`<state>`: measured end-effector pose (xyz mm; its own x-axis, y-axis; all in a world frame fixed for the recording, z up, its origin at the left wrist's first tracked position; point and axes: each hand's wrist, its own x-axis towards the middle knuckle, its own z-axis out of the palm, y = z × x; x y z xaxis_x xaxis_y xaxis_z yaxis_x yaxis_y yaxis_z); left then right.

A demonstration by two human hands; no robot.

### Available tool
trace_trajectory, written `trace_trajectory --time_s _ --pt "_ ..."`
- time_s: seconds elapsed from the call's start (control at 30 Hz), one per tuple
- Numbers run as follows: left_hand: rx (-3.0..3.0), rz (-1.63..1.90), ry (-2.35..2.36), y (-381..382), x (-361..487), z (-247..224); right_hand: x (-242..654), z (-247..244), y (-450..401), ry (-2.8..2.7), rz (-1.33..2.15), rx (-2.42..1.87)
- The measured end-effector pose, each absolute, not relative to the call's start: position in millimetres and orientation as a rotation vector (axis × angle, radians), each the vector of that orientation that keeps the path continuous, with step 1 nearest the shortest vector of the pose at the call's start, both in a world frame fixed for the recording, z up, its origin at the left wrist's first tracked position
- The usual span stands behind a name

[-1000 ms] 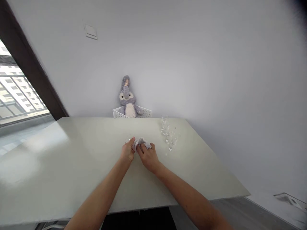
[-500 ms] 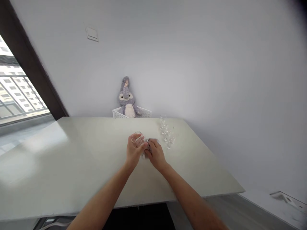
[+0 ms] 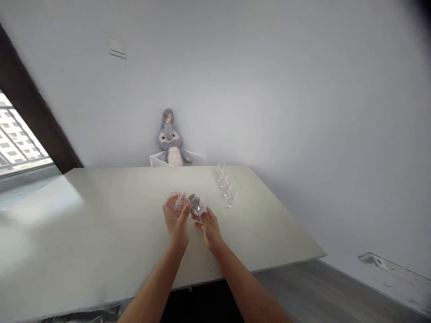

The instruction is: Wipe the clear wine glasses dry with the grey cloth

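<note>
A clear glass [image 3: 176, 201] lies tilted in my left hand [image 3: 175, 217], its round rim toward the left and its foot toward the right. The fingers of that hand are wrapped round the bowl. My right hand [image 3: 208, 224] pinches a whitish, crumpled cloth or tissue [image 3: 202, 207] against the foot end of the glass. Both hands are close together above the white table [image 3: 128, 233]. Several clear stemmed glasses [image 3: 226, 190] stand in a slanting group to the right of the hands, toward the back.
Behind the table's far edge, a grey plush toy [image 3: 170, 139] sits in a white perforated basket [image 3: 198, 159] against the wall. A wall switch [image 3: 116, 47] is at the upper left, and a window [image 3: 16, 139] at the left edge.
My hands have come slightly apart, with the glass turned so its foot end shows. The cloth is now more visible in my right hand. The whole view has shifted a little.
</note>
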<state>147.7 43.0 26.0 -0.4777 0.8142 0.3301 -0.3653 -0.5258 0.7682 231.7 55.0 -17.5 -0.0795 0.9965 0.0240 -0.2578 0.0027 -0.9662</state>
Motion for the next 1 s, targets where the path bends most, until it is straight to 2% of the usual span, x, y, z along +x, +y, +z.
trace_trajectory --time_s 0.1,0.27,0.33,0.43,0.5,0.7,1.0 --pt "0.969 2.104 0.847 47 140 35 232 -19 50 -1.505 1.153 -1.15" --pt "1.16 2.256 0.868 53 125 63 246 -6 38 -2.298 0.527 -1.389" --pt "1.244 2.257 0.886 51 124 71 253 4 31 -2.347 0.301 -1.421" --pt "1.361 2.141 0.945 40 133 71 263 19 20 -2.117 0.093 -1.539" --pt "1.425 1.962 0.971 30 148 64 268 28 15 -1.977 0.079 -1.567" --pt "1.828 1.453 0.994 14 183 41 292 22 21 -1.866 0.359 -1.7" --pt "2.507 0.986 1.47 23 121 3 357 -19 52 -1.644 0.331 -2.021"
